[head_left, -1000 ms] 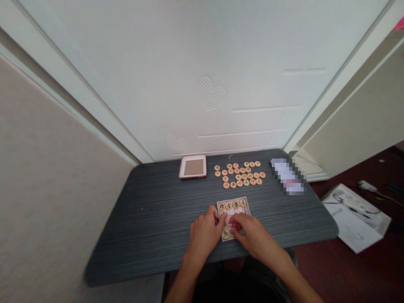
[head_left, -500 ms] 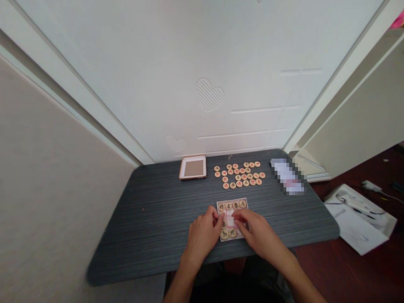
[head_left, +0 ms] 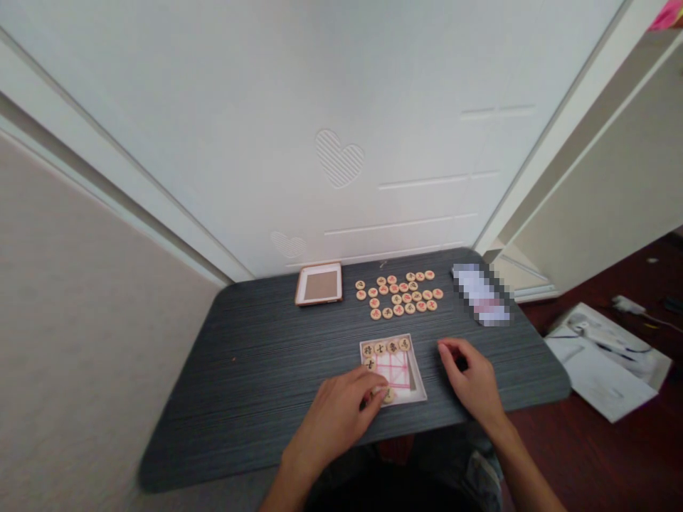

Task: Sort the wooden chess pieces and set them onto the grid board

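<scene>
A shallow white box (head_left: 420,384) lies near the table's front edge, with a folded sheet with pink grid lines (head_left: 392,366) inside. Round wooden xiangqi pieces (head_left: 380,348) with black characters line its far side, and one piece (head_left: 370,364) sits below them on the left. My left hand (head_left: 341,409) reaches over the box's near-left corner. Its thumb and fingertips close on a xiangqi piece there, partly hidden, beside another piece (head_left: 389,395). To the right of the box, my right hand (head_left: 474,380) is curled above the table, thumb against fingers, with no piece visible in it.
Loose red and black pieces (head_left: 404,288) lie in rough rows farther back on the dark table (head_left: 256,377). A box lid (head_left: 319,284) stands at the back left of them. A blurred-out flat item (head_left: 480,293) lies at the right. A white wall rises behind.
My right hand has left the box and moved right. My left hand has shifted down toward the near-left corner. More of the pink-lined sheet now shows.
</scene>
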`<act>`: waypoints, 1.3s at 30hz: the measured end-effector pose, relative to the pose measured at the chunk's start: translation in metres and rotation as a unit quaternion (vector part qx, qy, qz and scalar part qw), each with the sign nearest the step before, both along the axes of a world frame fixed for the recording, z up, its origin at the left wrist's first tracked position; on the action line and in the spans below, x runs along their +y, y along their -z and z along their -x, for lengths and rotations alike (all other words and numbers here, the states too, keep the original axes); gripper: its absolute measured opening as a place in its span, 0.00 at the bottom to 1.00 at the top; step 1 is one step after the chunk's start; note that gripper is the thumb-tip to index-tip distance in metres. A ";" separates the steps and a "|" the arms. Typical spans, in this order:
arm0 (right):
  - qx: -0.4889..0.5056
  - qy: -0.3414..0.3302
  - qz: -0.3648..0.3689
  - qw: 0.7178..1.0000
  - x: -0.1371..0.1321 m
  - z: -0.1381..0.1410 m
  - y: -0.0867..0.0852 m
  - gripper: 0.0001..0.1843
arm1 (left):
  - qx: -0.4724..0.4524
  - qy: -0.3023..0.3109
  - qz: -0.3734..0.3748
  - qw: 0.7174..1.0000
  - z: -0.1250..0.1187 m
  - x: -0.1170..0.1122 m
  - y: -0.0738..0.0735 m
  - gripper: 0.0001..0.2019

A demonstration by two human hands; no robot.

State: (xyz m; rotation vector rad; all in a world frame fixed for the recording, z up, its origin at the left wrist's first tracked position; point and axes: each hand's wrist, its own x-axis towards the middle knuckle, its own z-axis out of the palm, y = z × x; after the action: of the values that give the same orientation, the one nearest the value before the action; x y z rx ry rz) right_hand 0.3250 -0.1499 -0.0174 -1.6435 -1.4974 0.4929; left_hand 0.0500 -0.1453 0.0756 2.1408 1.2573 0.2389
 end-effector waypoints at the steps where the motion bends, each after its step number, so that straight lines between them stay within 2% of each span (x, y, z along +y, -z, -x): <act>1: -0.001 -0.003 0.000 1.000 -0.001 0.001 0.001 0.16 | -0.002 0.011 -0.005 1.000 -0.002 -0.001 -0.001 0.11; 3: -0.003 -0.015 -0.001 1.000 -0.002 0.003 0.000 0.16 | -0.006 0.025 -0.019 0.999 -0.006 -0.002 0.000 0.10; 8: -0.006 -0.071 0.001 0.997 -0.003 0.010 -0.005 0.13 | 0.011 0.040 -0.024 0.999 -0.005 -0.002 0.012 0.20; 12: -0.021 -0.098 0.005 0.995 -0.005 0.015 -0.008 0.12 | 0.024 0.032 -0.023 0.999 -0.005 -0.002 0.018 0.19; 18: -0.018 -0.096 0.012 0.995 -0.005 0.015 -0.008 0.12 | 0.020 0.043 -0.016 0.999 -0.007 0.000 0.009 0.18; 21: -0.010 -0.093 0.012 0.996 -0.005 0.014 -0.006 0.12 | 0.004 0.036 -0.029 0.999 -0.005 0.010 0.001 0.13; 25: -0.005 -0.086 0.008 0.996 -0.005 0.013 -0.003 0.12 | -0.016 0.013 -0.070 0.997 0.001 0.043 -0.008 0.12; 31: 0.019 -0.065 0.006 0.998 -0.005 0.011 -0.003 0.12 | -0.040 0.008 -0.158 0.987 0.000 0.116 -0.012 0.11; 35: 0.035 -0.050 0.009 0.998 -0.006 0.010 -0.006 0.12 | 0.015 0.014 -0.193 0.981 -0.003 0.167 -0.006 0.12; 39: 0.037 -0.042 0.006 0.998 -0.005 0.010 -0.008 0.13 | 0.094 0.027 -0.193 0.976 -0.001 0.208 0.007 0.13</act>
State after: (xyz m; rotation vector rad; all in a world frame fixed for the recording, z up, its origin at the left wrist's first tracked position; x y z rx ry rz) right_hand 0.3146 -0.1548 -0.0099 -1.5596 -1.5164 0.6025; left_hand 0.0506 0.0630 0.0685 2.5772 1.3415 0.2795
